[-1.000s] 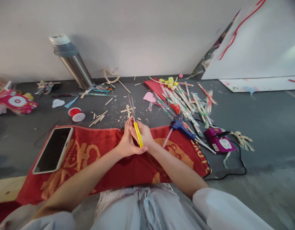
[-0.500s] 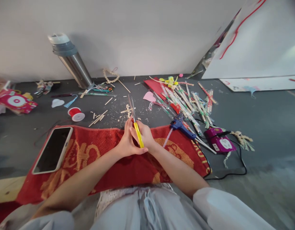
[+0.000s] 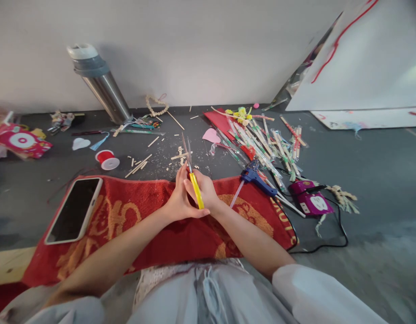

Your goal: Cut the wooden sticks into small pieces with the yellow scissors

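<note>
Scissors with yellow handles are held between both hands over the towel's far edge, blades pointing away and slightly apart. My left hand grips them from the left, its thumb stretched across by the handle's near end. My right hand closes round the handle from the right. Its fingers are partly hidden behind the handle. Just beyond the fingertips a short wooden stick lies across by the blades, among small cut bits and crumbs. I cannot tell whether the blades touch it.
A red towel carries a phone. Around it are a red thread spool, cut sticks, a steel flask, a blue glue gun, wrapped chopsticks and a purple power adapter with a black cable.
Almost nothing differs. Both hands and the scissors keep the same pose, with only a very slight shift of the view.
</note>
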Demonstrator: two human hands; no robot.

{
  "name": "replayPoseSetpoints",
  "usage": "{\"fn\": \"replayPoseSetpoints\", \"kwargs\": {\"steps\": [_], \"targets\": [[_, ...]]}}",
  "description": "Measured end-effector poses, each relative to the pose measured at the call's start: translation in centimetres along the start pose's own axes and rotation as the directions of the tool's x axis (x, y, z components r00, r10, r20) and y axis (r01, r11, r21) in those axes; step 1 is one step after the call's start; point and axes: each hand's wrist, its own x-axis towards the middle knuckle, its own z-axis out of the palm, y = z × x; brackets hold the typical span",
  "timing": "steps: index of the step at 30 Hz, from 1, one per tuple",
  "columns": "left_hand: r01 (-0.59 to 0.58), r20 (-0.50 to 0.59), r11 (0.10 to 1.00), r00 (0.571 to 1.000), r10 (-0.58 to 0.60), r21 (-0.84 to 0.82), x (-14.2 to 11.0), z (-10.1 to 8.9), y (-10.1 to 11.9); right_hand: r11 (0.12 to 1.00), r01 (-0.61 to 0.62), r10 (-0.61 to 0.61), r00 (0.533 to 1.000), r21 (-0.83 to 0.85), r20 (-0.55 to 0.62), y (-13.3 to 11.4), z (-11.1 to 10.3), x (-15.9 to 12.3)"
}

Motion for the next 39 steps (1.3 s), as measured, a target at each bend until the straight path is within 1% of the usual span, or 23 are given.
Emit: {"fn": "replayPoseSetpoints", "kwargs": {"steps": [9, 13, 19, 23, 27, 32, 39], "targets": [[0.027, -0.013, 0.999, 1.0, -0.027, -0.025, -0.1, 0.1, -0.2, 0.999, -0.001, 0.001, 1.0, -0.033, 0.013, -0.1, -0.1, 0.0], [0.012, -0.013, 1.0, 1.0, -0.012, -0.018, -0.1, 0.1, -0.2, 0.998, -0.009, 0.011, 0.999, -0.055, 0.039, -0.4, -0.3, 0.0], [0.001, -0.009, 1.0, 1.0, -0.001, 0.012, 0.0, -0.1, -0.1, 1.0, 0.007, -0.008, 0.997, 0.006, 0.08, -0.4, -0.3, 0.0], [0.01, -0.024, 1.0, 1.0, -0.01, 0.006, 0.0, -0.1, -0.1, 1.0, -0.01, 0.009, 0.999, 0.006, 0.044, -0.3, 0.1, 0.0], [-0.014, -0.061, 1.0, 0.998, 0.015, 0.009, -0.1, 0.2, -0.3, 0.999, -0.051, 0.051, 0.999, -0.001, 0.0, -0.3, 0.4, 0.1], [-0.085, -0.129, 0.996, 0.988, 0.089, 0.036, -0.2, 0.4, -0.4, 0.999, -0.043, 0.043, 0.999, -0.031, 0.003, -0.7, 0.2, 0.0], [-0.103, -0.132, 0.992, 0.985, 0.112, 0.068, -0.4, 0.4, -0.4, 0.996, -0.057, 0.058, 0.998, -0.07, 0.022, -1.7, -0.2, -0.3]]}}
